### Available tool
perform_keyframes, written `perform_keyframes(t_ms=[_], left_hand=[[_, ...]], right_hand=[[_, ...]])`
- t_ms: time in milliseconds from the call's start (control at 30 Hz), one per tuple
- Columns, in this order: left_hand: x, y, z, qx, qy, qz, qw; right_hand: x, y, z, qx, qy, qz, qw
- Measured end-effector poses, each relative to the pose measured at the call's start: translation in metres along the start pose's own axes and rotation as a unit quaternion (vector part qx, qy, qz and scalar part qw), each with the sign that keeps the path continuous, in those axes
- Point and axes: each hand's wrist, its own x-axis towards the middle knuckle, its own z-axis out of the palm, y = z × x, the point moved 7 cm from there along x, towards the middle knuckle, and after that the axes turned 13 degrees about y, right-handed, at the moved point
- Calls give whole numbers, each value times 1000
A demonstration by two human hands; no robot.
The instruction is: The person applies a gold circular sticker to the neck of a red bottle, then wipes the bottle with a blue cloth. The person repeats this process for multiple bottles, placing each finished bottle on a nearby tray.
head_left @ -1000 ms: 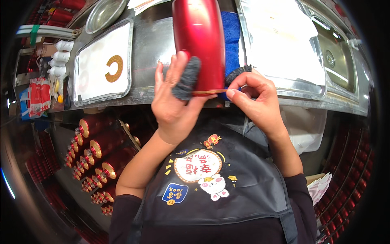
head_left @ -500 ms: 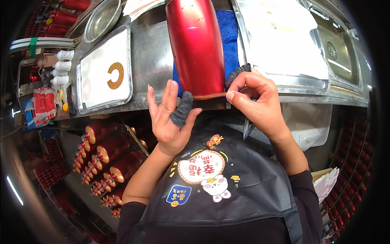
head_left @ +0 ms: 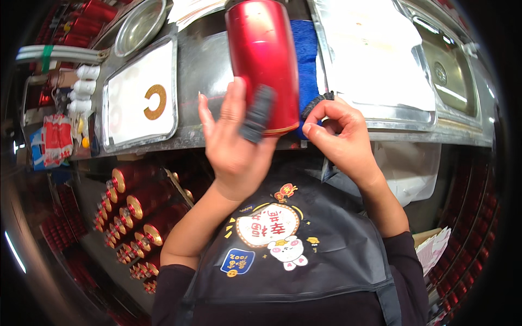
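Note:
A glossy red metal vessel (head_left: pixel 261 51) lies lengthwise on a blue cloth (head_left: pixel 306 60), its near end edged by a thin gold-brown line. My left hand (head_left: pixel 236 144) is open with fingers stretched out, reaching over the vessel's near left side; a dark knitted sleeve covers its index finger. Just right of the near end, my right hand (head_left: pixel 340 136) has its thumb and index finger pinched together, apart from the vessel. Whatever the pinch holds, if anything, is too small to make out. Another dark knitted sleeve covers a finger of that hand.
A metal tray (head_left: pixel 175 92) at left holds a gold C-shaped piece (head_left: pixel 155 102) on white paper. White sheets (head_left: pixel 375 54) cover a tray at right, beside a metal basin (head_left: pixel 448 70). A round metal bowl (head_left: pixel 141 27) stands far left. Several red vessels (head_left: pixel 136 206) are stacked below the table.
My left hand has moved right and up from beside the vessel's near end onto its side. My right hand stays pinched nearly in place, and the rim has come away from its fingertips.

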Motion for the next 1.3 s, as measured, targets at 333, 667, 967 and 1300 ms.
perform_keyframes(t_ms=[333, 667, 967, 1300], left_hand=[[-28, -42, 6, -464, -52, -347, 813], [-34, -33, 11, -451, -44, -449, 770], [-32, -28, 9, -437, -33, -433, 788], [-36, -26, 10, -417, -35, -438, 796]], right_hand=[[-18, -17, 16, -43, 101, -127, 986], [-20, -20, 26, -87, 133, -172, 972], [-19, -9, 23, -7, 92, -147, 985], [-23, -16, 27, -66, 138, -190, 970]])
